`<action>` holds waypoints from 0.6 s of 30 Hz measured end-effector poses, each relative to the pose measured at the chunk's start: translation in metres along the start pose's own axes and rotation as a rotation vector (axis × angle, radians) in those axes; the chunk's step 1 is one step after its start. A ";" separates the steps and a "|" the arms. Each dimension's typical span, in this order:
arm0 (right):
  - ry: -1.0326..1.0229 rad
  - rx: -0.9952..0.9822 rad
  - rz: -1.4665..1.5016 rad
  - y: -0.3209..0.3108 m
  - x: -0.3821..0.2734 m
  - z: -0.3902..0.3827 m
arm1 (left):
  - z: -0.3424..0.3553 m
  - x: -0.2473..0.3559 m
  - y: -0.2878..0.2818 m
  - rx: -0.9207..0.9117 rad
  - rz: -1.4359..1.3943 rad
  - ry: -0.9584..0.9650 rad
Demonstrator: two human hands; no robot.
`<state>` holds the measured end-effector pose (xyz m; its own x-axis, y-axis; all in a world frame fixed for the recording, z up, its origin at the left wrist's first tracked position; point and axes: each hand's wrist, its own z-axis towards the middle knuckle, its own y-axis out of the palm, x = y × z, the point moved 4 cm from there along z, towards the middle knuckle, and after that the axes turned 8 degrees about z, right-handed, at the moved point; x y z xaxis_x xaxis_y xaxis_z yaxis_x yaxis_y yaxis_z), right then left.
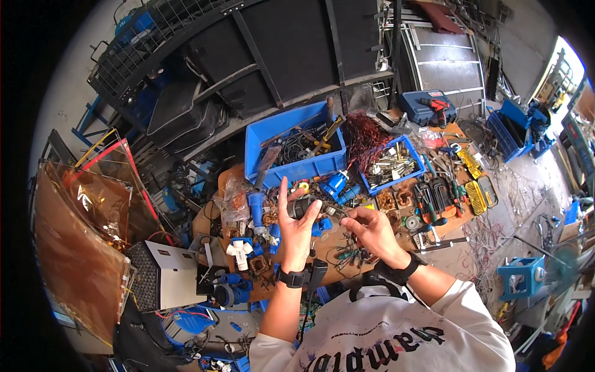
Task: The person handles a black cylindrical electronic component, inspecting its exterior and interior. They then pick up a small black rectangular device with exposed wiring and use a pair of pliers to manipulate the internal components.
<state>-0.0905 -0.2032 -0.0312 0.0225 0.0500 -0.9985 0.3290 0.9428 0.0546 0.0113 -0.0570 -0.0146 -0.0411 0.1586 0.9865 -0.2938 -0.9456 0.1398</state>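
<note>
My left hand [294, 234] is raised over the middle of the workbench, one finger stretched upward. Between its thumb and fingers sits a dark cylindrical part [300, 208]. To its right, my right hand [374, 233] is closed in a pinch at a small greyish metal piece [333, 212]; whether the two pieces join I cannot tell. Just beyond the hands lie a blue plug connector [334, 183] and a long blue connector [255, 208]. A white pipe tee [238, 253] rests left of my left wrist.
At the back of the wooden workbench [334, 263] stands a large blue bin [297, 172] of tools and cables. A blue tray [396, 180] holds metal hardware. Pliers and hex keys [440, 192] lie right, before a red drill [437, 110]. A white-and-black box [176, 273] stands left.
</note>
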 end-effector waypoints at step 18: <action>0.112 0.119 0.122 -0.014 0.005 -0.005 | 0.001 -0.002 -0.032 0.223 -0.071 0.008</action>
<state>-0.0995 -0.2147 -0.0374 -0.0337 0.2044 -0.9783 0.4397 0.8821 0.1691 0.0220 -0.0277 -0.0210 -0.0356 0.2287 0.9728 -0.0785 -0.9711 0.2254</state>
